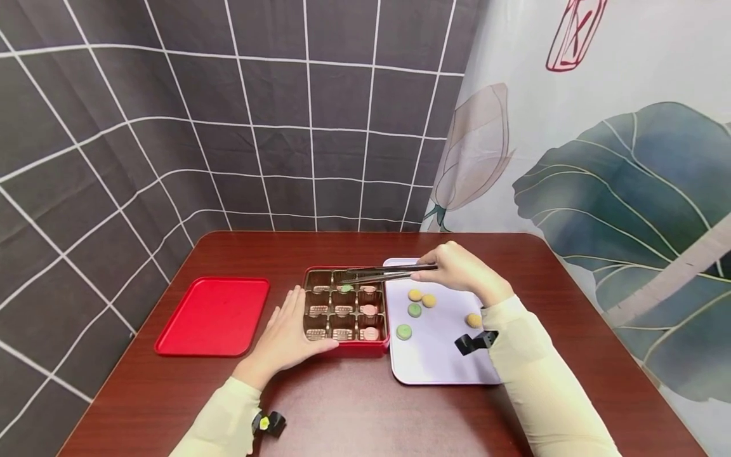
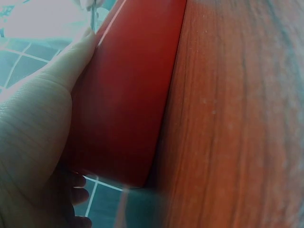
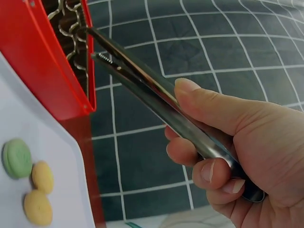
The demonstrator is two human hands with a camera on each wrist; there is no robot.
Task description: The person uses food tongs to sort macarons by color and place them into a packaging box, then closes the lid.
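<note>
Metal tongs (image 3: 156,106) in R grip (image 1: 457,270), tips sl. apart; L grip (image 1: 285,336) uncurled agst red box (image 2: 126,95).

left forearm (image 1: 221,412) reaching forward, left hand (image 1: 285,330) spreading its thumb (image 1: 322,346) sideways, right forearm (image 1: 537,374) angling inward, right hand (image 1: 459,270) gripping, fingers (image 3: 212,174) curling

Box (image 1: 365,348) between left tray (image 1: 214,317) and right tray (image 1: 434,365) on table (image 1: 342,412); macarons (image 1: 404,332) in box, on right tray.

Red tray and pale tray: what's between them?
In the head view, the red compartment box, with the left hand at its side and tongs reaching over it.
</note>
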